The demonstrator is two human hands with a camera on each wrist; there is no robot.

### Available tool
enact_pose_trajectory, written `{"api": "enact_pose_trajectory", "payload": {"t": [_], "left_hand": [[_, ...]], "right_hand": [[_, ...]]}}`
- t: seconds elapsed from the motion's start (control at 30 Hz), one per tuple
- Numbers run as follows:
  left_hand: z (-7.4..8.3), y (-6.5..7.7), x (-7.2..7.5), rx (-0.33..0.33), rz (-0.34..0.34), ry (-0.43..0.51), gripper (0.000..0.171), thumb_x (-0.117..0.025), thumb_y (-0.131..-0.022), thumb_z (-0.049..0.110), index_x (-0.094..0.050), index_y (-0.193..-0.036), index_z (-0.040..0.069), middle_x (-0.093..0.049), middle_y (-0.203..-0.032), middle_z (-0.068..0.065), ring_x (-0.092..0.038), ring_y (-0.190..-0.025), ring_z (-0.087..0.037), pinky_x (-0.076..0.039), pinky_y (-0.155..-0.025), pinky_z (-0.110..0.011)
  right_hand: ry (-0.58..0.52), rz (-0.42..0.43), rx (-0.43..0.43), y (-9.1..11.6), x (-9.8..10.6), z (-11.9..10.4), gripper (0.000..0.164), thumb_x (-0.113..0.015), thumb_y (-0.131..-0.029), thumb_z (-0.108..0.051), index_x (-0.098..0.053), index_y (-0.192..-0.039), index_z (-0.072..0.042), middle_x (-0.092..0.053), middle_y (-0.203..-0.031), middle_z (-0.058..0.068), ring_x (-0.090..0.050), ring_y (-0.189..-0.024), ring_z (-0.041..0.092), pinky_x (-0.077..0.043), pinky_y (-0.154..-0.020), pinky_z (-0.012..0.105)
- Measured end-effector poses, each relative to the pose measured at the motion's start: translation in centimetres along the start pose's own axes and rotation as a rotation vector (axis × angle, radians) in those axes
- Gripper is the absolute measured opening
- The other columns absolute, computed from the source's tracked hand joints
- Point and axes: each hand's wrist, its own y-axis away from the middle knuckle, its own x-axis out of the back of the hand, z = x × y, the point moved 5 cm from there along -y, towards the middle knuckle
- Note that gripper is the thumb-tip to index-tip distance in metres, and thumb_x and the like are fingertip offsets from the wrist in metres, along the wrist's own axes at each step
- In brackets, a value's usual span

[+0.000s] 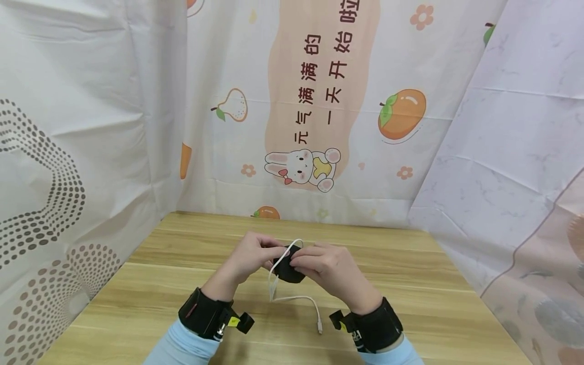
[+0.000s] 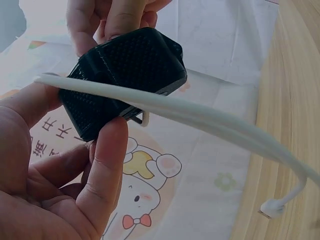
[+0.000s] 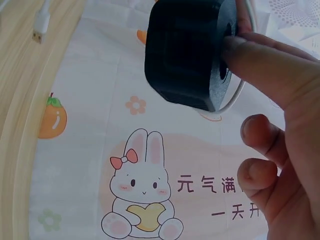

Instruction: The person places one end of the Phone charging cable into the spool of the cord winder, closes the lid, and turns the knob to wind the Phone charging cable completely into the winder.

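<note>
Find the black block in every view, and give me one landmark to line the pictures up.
Head: block, middle of the width, below centre.
Left wrist: block, left of centre in the upper half.
Right wrist: block, at the top edge, slightly right of centre.
Shared landmark: the printed rabbit, above the block in head, below it in left wrist and right wrist.

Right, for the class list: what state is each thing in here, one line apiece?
Block, held in both hands
Cable, loose and bent, running past the block
Plug, free, plugged into nothing
Left hand, gripping the block
Right hand, holding the block, thumb against it
Straps, wrapped round both wrists
Backdrop, hanging, creased
</note>
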Motion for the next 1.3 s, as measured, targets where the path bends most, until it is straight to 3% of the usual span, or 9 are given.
{"api": "enact_pose_trajectory", "payload": {"t": [0.27, 0.43, 0.67, 0.87, 1.07, 1.3], "left_hand": [[0.6, 0.1, -0.1, -0.008, -0.006, 0.014, 0.027, -0.076, -0.092, 0.015, -0.076, -0.108, -0.006, -0.075, -0.098, -0.014, -0.073, -0.078, -0.023, -0.061, -0.069, -0.04], [0.8, 0.1, -0.2, -0.023, 0.003, 0.032, 0.029, -0.078, -0.09, 0.015, -0.075, -0.109, -0.007, -0.074, -0.098, -0.014, -0.072, -0.081, -0.023, -0.061, -0.07, -0.039], [1.0, 0.0, -0.3, -0.063, 0.032, 0.049, 0.03, -0.08, -0.089, 0.013, -0.075, -0.109, -0.008, -0.074, -0.096, -0.017, -0.072, -0.083, -0.025, -0.061, -0.068, -0.04], [1.3, 0.1, -0.5, -0.083, 0.069, 0.02, 0.031, -0.083, -0.086, 0.016, -0.076, -0.108, -0.006, -0.074, -0.096, -0.016, -0.073, -0.084, -0.025, -0.061, -0.067, -0.039], [1.4, 0.3, -0.6, -0.116, 0.101, -0.027, 0.029, -0.085, -0.086, 0.016, -0.077, -0.107, -0.003, -0.075, -0.093, -0.014, -0.072, -0.082, -0.024, -0.061, -0.066, -0.037], [1.9, 0.6, -0.7, -0.236, 0.166, -0.097, 0.023, -0.086, -0.084, 0.015, -0.079, -0.103, 0.004, -0.074, -0.088, -0.009, -0.069, -0.077, -0.026, -0.061, -0.065, -0.042]], "right_hand": [[-0.001, 0.046, -0.04, -0.1, 0.1, 0.2, 0.004, -0.08, -0.09, -0.019, -0.08, -0.094, -0.018, -0.071, -0.095, -0.009, -0.069, -0.085, 0.006, -0.056, -0.071, 0.022], [0.033, 0.09, -0.062, -0.1, -0.1, 0.1, 0.009, -0.084, -0.084, -0.014, -0.08, -0.091, -0.015, -0.067, -0.089, -0.007, -0.068, -0.076, 0.007, -0.055, -0.065, 0.021], [0.064, 0.16, -0.136, -0.2, -0.3, -0.2, 0.01, -0.085, -0.082, -0.007, -0.078, -0.088, -0.009, -0.058, -0.081, -0.002, -0.058, -0.062, 0.007, -0.049, -0.054, 0.02], [-0.029, 0.227, -0.255, 0.0, -0.7, 0.4, 0.007, -0.082, -0.084, -0.003, -0.076, -0.085, -0.007, -0.056, -0.073, -0.005, -0.047, -0.059, 0.003, -0.041, -0.051, 0.016], [-0.112, 0.272, -0.372, 0.2, -0.9, 0.8, 0.009, -0.078, -0.086, 0.0, -0.075, -0.082, -0.008, -0.06, -0.068, -0.007, -0.05, -0.057, 0.0, -0.043, -0.049, 0.016], [-0.292, 0.332, -0.566, 0.6, -1.4, 1.5, 0.011, -0.075, -0.091, -0.001, -0.075, -0.083, -0.008, -0.064, -0.06, -0.009, -0.056, -0.046, -0.001, -0.048, -0.044, 0.019]]}}
